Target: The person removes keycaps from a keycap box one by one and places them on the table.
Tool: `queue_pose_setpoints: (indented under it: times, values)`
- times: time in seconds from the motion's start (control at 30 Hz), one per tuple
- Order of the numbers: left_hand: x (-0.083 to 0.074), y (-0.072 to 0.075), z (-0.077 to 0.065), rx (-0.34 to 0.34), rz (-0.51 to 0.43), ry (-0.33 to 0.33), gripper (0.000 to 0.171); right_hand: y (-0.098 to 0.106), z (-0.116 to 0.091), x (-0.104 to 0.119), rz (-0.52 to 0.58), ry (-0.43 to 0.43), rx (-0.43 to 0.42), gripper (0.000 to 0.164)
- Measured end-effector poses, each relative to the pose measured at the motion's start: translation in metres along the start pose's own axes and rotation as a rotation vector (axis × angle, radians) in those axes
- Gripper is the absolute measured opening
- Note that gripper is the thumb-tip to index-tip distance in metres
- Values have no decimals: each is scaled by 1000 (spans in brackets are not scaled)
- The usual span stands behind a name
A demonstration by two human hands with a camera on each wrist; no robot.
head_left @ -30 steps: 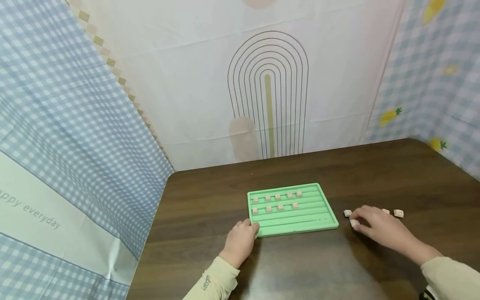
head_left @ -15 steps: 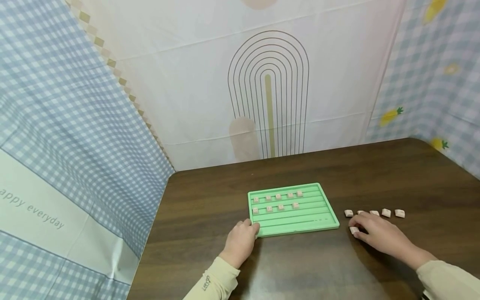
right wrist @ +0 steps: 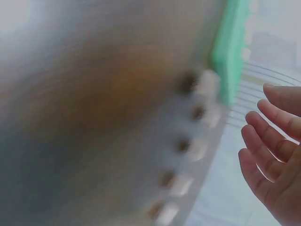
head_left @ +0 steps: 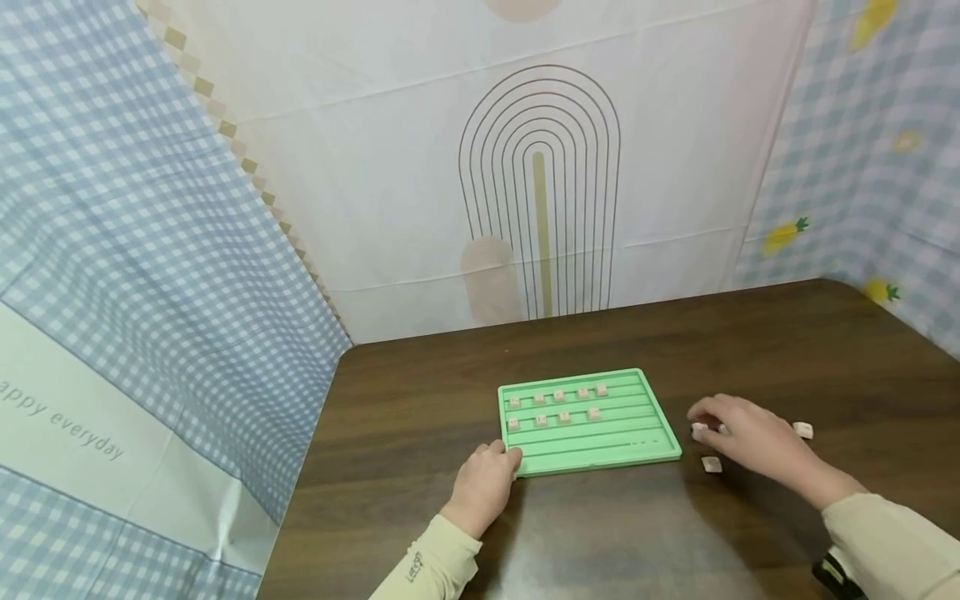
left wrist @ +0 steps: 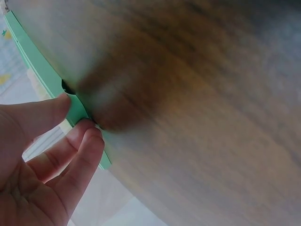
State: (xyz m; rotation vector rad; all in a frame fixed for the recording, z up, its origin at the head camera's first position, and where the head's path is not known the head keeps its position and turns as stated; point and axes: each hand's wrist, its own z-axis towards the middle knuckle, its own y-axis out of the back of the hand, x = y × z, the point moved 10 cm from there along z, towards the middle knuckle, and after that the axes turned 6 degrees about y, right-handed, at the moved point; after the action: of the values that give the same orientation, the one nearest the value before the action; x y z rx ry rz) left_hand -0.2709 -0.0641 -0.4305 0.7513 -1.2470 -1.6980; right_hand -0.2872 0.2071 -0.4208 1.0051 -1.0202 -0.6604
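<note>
A mint-green tray with raised ridges lies on the table. My left hand pinches its front left corner between thumb and fingers; the left wrist view shows that same hand on the tray's green edge. To the right of the tray, my right hand hovers over a row of small white tiles, its fingers loosely bent. One tile lies in front of that row. Another tile shows by the fingertips. In the right wrist view the hand holds nothing.
Several small tiles stand in two rows on the tray's upper ridges. At the row's right end sits a tile. The dark wooden table meets a patterned cloth at the back.
My right hand has drawn a tile from the row toward the front, let go of it and risen back over the row. My left hand stays on the tray's corner.
</note>
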Motion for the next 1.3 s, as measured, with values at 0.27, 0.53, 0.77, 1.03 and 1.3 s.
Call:
queue_pose_setpoints:
  times: [0.27,0.53,0.77,1.03,1.3]
  values:
    - [-5,1,-1,8,0,-10,6,-19,50,34,26,44,-7,26]
    - [-9,-1,4,12,16,-37,8,-61,78,55,-39,102,24,28]
    - [-6,-6,5,53,24,-20,9,-73,82,62,-102,114,1,19]
    - [-3,-5,4,57,50,-15,10,-73,86,67,-126,120,-23,13]
    - [2,-5,3,98,29,1,13,-76,90,70,-128,130,-26,12]
